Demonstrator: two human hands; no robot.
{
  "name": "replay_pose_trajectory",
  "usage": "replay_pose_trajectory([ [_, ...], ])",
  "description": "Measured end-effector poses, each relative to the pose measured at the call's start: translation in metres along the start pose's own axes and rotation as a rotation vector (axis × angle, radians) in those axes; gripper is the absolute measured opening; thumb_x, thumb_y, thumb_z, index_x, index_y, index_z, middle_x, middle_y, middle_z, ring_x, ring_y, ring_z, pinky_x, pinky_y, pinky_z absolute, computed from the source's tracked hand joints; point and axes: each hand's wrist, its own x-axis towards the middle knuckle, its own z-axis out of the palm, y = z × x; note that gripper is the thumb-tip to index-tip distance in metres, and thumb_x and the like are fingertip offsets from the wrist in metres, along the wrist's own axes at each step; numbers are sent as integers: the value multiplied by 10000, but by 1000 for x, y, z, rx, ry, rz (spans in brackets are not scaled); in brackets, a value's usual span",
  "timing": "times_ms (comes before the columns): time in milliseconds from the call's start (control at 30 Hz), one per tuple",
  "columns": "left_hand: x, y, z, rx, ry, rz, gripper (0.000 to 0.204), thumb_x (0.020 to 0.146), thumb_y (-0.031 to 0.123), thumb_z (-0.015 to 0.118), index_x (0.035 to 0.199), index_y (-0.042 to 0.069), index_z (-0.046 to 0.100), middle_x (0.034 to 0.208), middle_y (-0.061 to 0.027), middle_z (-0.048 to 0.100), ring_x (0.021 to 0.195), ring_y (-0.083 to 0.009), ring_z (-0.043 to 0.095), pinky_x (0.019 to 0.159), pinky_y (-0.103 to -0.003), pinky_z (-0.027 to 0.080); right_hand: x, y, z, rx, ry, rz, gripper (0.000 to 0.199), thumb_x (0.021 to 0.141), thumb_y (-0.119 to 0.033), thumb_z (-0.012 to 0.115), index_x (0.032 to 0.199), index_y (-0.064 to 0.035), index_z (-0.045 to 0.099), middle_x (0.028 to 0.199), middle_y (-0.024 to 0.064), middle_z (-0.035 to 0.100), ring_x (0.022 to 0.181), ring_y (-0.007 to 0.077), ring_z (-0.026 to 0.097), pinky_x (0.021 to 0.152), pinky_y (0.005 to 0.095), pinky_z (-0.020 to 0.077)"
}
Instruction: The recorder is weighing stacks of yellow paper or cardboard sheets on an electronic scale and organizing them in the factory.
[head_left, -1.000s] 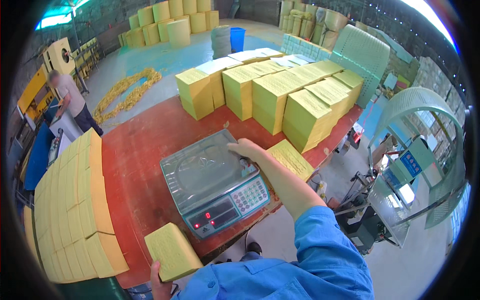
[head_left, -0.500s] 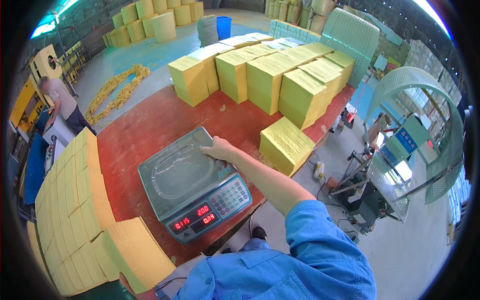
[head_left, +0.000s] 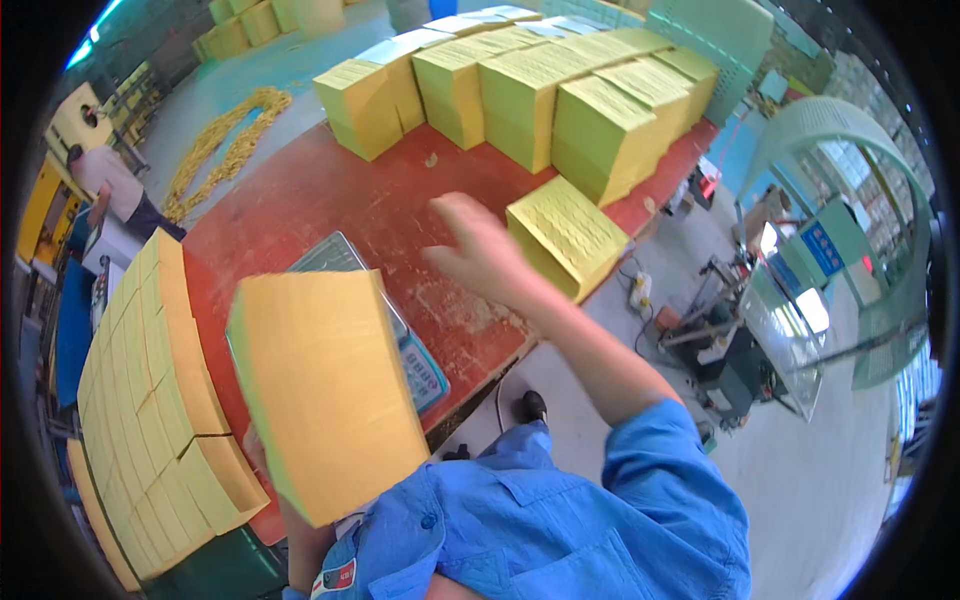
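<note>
while the left grip (head_left: 256,454) clasps a yellow stack (head_left: 335,390), the right grip (head_left: 474,243) spreads loosely, empty.

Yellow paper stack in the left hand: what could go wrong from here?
The yellow paper stack could slip or fan out, as the left hand appears to hold it alone while the right hand is empty. The stack also hides most of the electronic scale from this camera, so it might knock the scale's edge unnoticed.
</note>
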Motion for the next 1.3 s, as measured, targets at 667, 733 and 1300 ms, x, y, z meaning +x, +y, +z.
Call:
replay_pose_trajectory([
  [667, 281, -125, 289, -655, 419, -572, 517, 827, 362, 654, 1241, 66, 561, 1206, -97, 613, 1140, -234, 566, 1003, -391, 427, -58, 168, -142, 97, -244, 322, 782, 796, -276, 717, 1449, -57, 347, 1304, 255, 540, 1168, 388, 566, 972, 421, 460],
  [733, 291, -112, 306, -594, 384, -494, 410, 799, 350, 673, 1100, 80, 612, 1036, -53, 625, 994, -191, 584, 890, -350, 454, -57, 160, -145, 42, -251, 384, 763, 794, -255, 719, 1438, -48, 367, 1301, 255, 542, 1169, 386, 567, 976, 424, 457],
  [1300, 225, 18, 348, -43, 102, 250, 567, 868, 53, 531, 1407, -14, 369, 1452, -160, 371, 1349, -286, 372, 1130, -422, 288, -290, 107, -104, 500, 423, 927, 327, 908, -83, 525, 1209, 31, 587, 1053, 115, 670, 918, 193, 652, 816, 306, 515],
])
